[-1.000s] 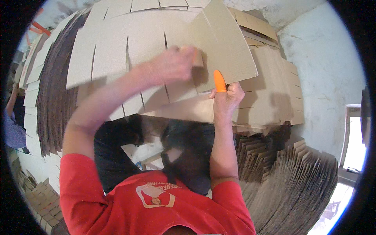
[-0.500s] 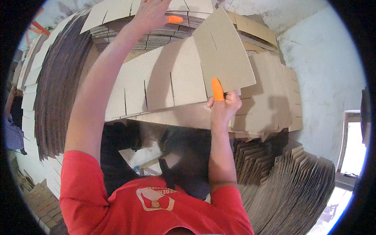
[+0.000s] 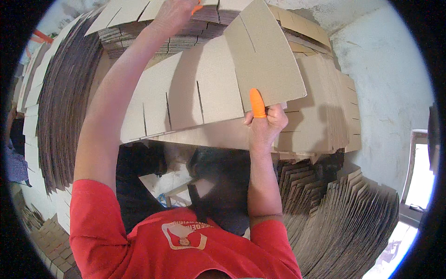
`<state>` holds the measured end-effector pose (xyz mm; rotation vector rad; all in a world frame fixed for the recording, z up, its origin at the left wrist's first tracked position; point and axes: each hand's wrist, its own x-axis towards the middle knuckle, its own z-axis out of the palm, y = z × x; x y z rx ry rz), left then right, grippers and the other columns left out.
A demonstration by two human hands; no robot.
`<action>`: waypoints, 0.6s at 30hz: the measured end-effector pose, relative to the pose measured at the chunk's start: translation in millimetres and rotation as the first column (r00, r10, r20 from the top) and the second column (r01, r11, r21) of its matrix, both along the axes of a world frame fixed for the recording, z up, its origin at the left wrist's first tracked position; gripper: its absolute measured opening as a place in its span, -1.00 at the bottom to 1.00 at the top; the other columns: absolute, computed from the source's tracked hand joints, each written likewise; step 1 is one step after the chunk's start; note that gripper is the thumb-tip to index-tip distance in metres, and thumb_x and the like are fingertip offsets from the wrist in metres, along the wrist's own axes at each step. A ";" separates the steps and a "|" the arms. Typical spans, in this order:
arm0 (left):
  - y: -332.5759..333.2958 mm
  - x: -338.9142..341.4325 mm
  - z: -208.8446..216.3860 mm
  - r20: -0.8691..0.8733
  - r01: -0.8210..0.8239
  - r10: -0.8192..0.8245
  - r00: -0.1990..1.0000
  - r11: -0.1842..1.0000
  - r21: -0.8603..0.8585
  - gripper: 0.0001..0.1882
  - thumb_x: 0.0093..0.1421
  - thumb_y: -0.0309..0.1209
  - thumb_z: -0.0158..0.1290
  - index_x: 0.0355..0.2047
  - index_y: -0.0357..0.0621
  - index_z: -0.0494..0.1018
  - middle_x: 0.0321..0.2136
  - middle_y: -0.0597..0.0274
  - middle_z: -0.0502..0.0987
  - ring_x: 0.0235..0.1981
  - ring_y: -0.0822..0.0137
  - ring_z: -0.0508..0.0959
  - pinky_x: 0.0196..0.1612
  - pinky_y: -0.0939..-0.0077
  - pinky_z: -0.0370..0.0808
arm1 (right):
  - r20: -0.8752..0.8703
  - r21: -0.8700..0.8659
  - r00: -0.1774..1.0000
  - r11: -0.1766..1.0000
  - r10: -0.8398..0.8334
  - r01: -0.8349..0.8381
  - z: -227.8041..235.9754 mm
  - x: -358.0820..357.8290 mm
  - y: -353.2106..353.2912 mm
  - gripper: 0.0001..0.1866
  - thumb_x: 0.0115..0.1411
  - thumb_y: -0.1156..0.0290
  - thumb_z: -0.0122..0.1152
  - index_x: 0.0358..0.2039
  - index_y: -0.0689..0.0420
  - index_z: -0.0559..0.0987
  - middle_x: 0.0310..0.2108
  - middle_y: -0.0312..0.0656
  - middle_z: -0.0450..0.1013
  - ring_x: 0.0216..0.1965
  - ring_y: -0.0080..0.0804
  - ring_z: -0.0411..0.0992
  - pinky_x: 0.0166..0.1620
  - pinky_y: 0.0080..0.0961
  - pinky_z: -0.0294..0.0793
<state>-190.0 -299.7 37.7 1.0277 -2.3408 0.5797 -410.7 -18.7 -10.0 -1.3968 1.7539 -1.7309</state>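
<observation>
My right hand [image 3: 268, 122] is closed on slotted cardboard dividers, its thumb in an orange finger cot [image 3: 257, 103] pressed on a tan cardboard piece [image 3: 267, 58]. That piece stands at an angle against a long, pale slotted cardboard strip [image 3: 186, 88], which reaches left beneath my left forearm. My left hand [image 3: 176, 15] is at the far stack of slotted cardboard [image 3: 200, 30], at the top edge of the view. An orange cot shows on one of its digits. The picture's edge cuts off its other fingers, so I cannot see whether they grip a sheet.
Tall cardboard stacks stand at the left [image 3: 69, 93] and right [image 3: 320, 107]. A large fanned pile of dividers [image 3: 344, 223] lies at the lower right. A pale wall [image 3: 381, 83] rises beyond, with a bright window [image 3: 416, 174] at the right edge. More cardboard pieces [image 3: 55, 246] lie lower left.
My left hand has moved a little farther away, up to the picture's top edge. The right hand keeps its hold, and the tan piece sits slightly higher in view.
</observation>
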 end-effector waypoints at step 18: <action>99.8 -37.1 31.2 0.218 0.330 -0.281 0.935 0.913 -0.240 -0.87 -0.08 -0.50 0.12 -0.50 -0.32 0.47 -0.34 0.14 0.40 -0.19 0.29 0.40 -0.40 0.58 0.55 | -0.389 -0.070 0.907 0.987 -0.158 0.142 20.6 17.6 1.2 -0.65 0.08 0.64 0.26 -0.10 0.28 0.43 -0.61 -0.21 0.43 -0.63 -0.46 0.43 -0.53 -0.54 0.38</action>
